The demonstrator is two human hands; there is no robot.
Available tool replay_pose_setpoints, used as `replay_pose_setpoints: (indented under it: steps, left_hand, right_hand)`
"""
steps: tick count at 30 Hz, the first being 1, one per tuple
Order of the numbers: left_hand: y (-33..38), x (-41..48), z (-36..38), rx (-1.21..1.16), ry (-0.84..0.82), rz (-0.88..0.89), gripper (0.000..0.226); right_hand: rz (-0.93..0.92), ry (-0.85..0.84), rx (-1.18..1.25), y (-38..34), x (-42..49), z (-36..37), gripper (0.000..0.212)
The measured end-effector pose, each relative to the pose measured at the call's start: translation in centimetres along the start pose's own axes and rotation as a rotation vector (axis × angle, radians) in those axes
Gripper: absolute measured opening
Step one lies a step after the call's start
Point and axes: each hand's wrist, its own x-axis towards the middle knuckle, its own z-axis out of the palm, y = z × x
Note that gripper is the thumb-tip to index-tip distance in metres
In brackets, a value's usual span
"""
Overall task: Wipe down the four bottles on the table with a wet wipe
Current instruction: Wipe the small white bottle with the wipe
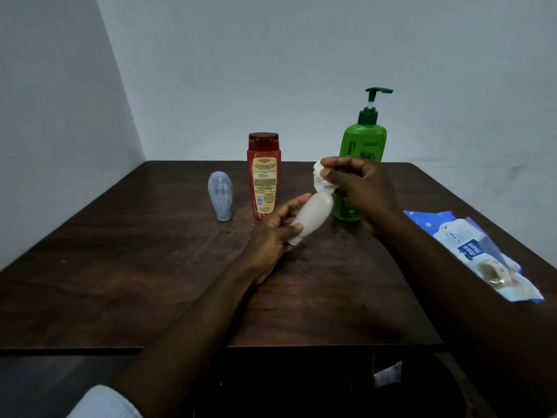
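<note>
Left hand (272, 233): your fingers and thumb curl round the cap end of the white bottle (315, 214), tilting it off the table (120, 267) so its broad end faces your other hand
Right hand (366, 191): your fingertips pinch the bunched wet wipe (323, 180) against that raised end, probably to rub it clean
Wipes pack (482, 254): lies flat at your right, within reach for a fresh sheet
Grey bottle (221, 196): upright on its cap, beyond your left hand
Red bottle (263, 176): upright just beside it, not touching
Green pump bottle (363, 146): upright behind your right hand, partly hidden
</note>
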Motion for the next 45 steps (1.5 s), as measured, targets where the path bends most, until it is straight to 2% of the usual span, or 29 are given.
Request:
replay_pose_setpoints:
  steps: [4,8,10,14,18,21,26,30,34,37,40,45]
  left_hand:
    - [0.6,-0.1,0.1,0.014,0.057,0.066,0.056]
    - [0.8,-0.5,0.1,0.129,0.102,0.102,0.053]
    - [1.0,-0.7,0.2,0.196,0.132,0.143,0.050]
    - [1.2,-1.1,0.4,0.256,0.160,0.216,0.048]
    - [1.2,-1.1,0.1,0.374,0.178,0.287,0.045]
    - [1.0,-1.0,0.0,0.438,0.205,0.359,0.044]
    - [0.8,-0.9,-0.2,0.542,0.223,0.506,0.043]
    - [0.5,-0.9,-0.1,0.615,0.248,0.581,0.040]
    - [0.4,-1.0,0.1,0.681,0.300,0.592,0.038]
    - [0.7,-1.3,0.3,0.678,0.336,0.627,0.037]
    - [0.7,-1.5,0.4,0.697,0.358,0.630,0.046]
    - [0.8,-1.5,0.5,0.645,0.380,0.618,0.066]
  right_hand:
    - [0.018,-0.069,-0.027,0.0,-1.2,-0.2,0.018]
    - [-0.011,-0.119,-0.023,0.2,-2.3,-0.5,0.015]
    - [-0.070,-0.136,-0.054,0.3,-2.6,-0.8,0.017]
    - [-0.265,-0.151,-0.276,0.8,-3.1,-1.8,0.019]
    - [-0.393,-0.112,-0.383,1.4,-4.1,-2.6,0.018]
    - [-0.329,-0.060,-0.338,1.8,-4.9,-2.8,0.017]
    - [-0.058,-0.016,-0.107,1.7,-5.7,-2.8,0.017]
    - [0.004,0.020,-0.119,1.4,-5.8,-2.7,0.016]
    - [-0.173,0.096,-0.410,1.4,-6.1,-2.0,0.015]
    - [-0.325,0.156,-0.506,1.3,-6.7,-1.2,0.016]
    - [-0.443,0.188,-0.581,1.4,-7.2,-0.8,0.018]
    - [-0.475,0.199,-0.649,1.8,-7.0,-1.4,0.020]
